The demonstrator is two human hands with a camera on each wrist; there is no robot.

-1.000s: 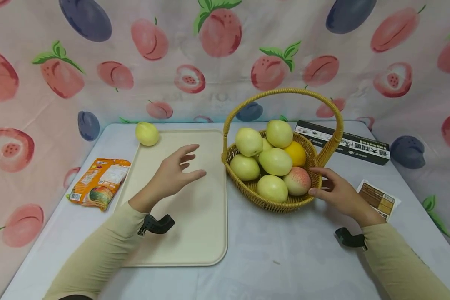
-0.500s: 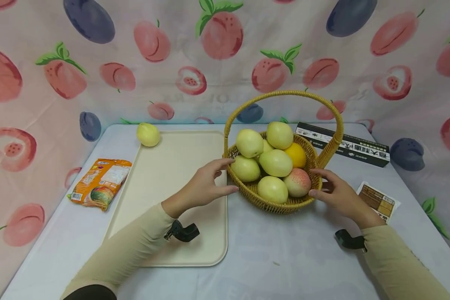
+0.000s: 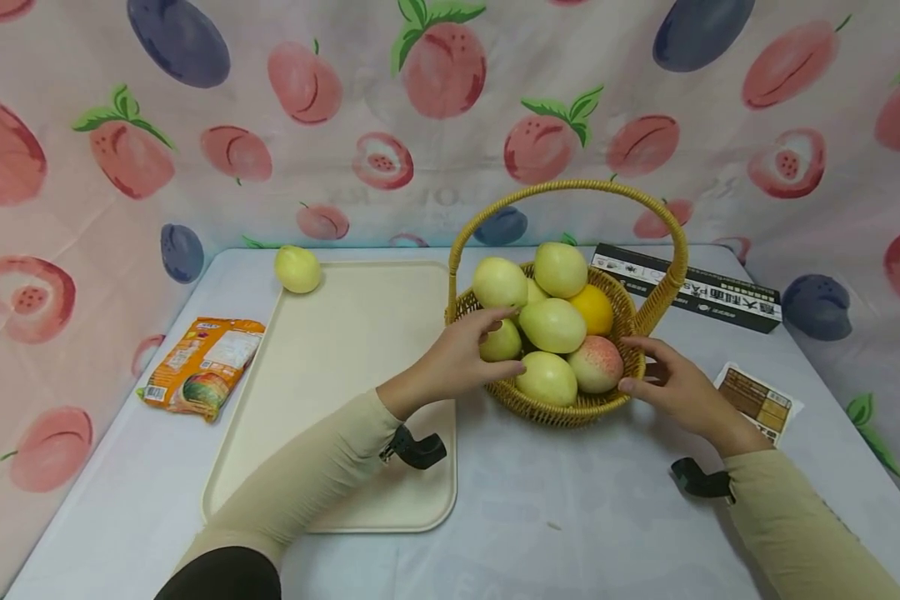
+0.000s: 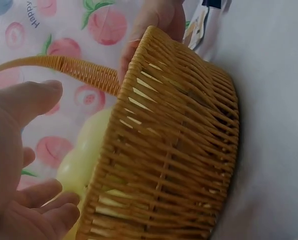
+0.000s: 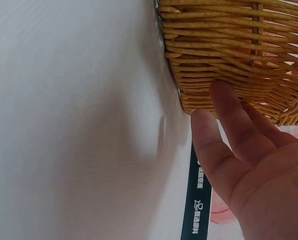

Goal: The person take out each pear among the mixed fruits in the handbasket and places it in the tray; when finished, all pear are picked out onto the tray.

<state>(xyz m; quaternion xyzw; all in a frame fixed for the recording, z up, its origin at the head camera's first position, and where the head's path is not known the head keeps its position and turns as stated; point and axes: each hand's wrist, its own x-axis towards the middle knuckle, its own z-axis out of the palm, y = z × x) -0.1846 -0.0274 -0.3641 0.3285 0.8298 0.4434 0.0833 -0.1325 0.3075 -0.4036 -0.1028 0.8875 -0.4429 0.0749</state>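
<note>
A wicker basket [image 3: 537, 410] with a tall arched handle holds several pale green fruits [image 3: 552, 325], an orange [image 3: 591, 309] and a pink-flushed peach [image 3: 596, 363]. Over its left rim reaches my left hand [image 3: 461, 354], thumb and fingers spread apart around one green fruit [image 3: 501, 340]; contact is not clear. In the left wrist view, the left fingers [image 4: 59, 207] lie close to the green fruits, beyond the woven wall. My right hand [image 3: 678, 387] holds the basket's right rim, thumb and forefinger over the edge, while other fingers [image 5: 228, 107] touch the outer weave.
Left of the basket lies a beige tray [image 3: 367, 333], with a yellow-green fruit [image 3: 297, 269] at its far left corner. An orange snack packet [image 3: 201, 367] is beside the tray. A black box [image 3: 720, 293] and a brown-and-white packet [image 3: 757, 400] lie to the right.
My left hand has moved right from above the tray, past the basket's rim, to the green fruits. The right hand has stayed at the basket's right rim.
</note>
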